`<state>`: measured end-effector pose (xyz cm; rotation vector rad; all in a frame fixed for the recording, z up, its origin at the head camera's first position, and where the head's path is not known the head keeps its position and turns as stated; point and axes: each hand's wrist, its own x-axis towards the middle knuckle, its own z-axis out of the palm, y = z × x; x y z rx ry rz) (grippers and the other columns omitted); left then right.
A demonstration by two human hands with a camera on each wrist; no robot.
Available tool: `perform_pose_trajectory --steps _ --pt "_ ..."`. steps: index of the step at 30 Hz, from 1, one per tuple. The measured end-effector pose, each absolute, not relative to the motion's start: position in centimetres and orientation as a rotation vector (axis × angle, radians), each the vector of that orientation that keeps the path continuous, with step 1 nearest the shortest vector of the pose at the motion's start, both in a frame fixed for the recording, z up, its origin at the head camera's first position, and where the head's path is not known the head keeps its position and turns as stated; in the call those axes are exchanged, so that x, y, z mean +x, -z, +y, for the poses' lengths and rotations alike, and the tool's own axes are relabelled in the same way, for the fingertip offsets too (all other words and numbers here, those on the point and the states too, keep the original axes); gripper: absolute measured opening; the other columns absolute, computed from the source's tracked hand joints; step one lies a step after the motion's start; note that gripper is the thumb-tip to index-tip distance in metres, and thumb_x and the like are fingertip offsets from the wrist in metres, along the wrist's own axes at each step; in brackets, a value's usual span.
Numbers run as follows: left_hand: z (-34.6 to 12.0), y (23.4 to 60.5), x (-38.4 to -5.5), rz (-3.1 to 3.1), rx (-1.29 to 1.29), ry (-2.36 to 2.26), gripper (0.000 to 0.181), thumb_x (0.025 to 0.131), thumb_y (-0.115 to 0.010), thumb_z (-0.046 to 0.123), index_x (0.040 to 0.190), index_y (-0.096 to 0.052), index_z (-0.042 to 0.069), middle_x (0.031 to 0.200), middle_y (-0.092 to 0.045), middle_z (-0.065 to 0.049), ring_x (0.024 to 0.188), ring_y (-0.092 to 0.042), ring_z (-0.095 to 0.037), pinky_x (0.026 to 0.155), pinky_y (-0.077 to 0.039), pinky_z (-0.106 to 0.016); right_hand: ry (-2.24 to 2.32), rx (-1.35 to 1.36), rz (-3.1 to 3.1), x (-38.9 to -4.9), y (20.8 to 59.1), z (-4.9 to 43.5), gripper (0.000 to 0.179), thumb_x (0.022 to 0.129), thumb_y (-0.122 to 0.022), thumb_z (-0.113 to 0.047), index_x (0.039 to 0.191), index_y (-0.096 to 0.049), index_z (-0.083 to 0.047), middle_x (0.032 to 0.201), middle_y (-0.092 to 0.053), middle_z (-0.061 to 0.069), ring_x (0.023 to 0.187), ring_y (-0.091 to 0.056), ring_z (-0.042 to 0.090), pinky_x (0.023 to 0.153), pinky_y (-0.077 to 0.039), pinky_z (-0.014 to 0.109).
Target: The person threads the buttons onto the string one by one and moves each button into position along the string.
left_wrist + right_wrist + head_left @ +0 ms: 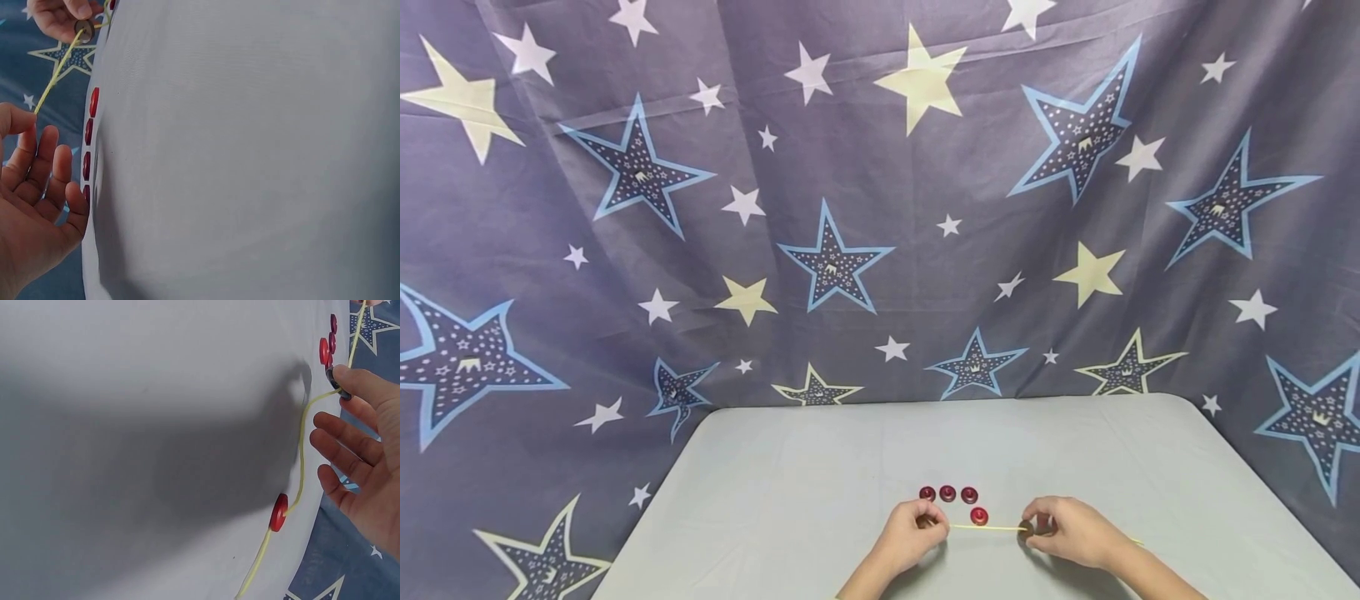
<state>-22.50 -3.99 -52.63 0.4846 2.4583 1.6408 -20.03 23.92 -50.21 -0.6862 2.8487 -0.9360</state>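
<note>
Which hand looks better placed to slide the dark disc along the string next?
Probably the right hand: it pinches the dark disc, while the left hand pinches the string, which runs straight between them. A threaded red disc lies on the right hand's side too.

Head view: lighting even and diffuse; desk (805, 467) pale and bright. Soft shadows lie beneath left hand (910, 533) and right hand (1075, 533), consistent with light from above. Star-print cloth (880, 325) carries a violet tinge at upper left. Left wrist view: dimmer, darkening toward the right edge. Right wrist view: broad, soft-edged shadow across the desk; fine detail soft.
</note>
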Motion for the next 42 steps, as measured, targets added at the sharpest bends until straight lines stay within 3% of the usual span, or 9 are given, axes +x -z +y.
perform_pose_trajectory --steps 42 --pt "-4.1 52.9 -22.6 2.502 0.507 -1.642 0.004 0.074 -0.063 0.008 0.076 -0.065 0.006 0.066 -0.054 0.007 0.059 -0.046 -0.001 0.054 -0.04 -0.017 0.908 -0.552 2.834 -19.5 50.0 26.5 0.025 0.075 -0.074 -0.023 0.096 -0.066 -0.011 0.078 -0.06 -0.007 0.064 -0.047 -0.002 0.056 -0.041 0.022"
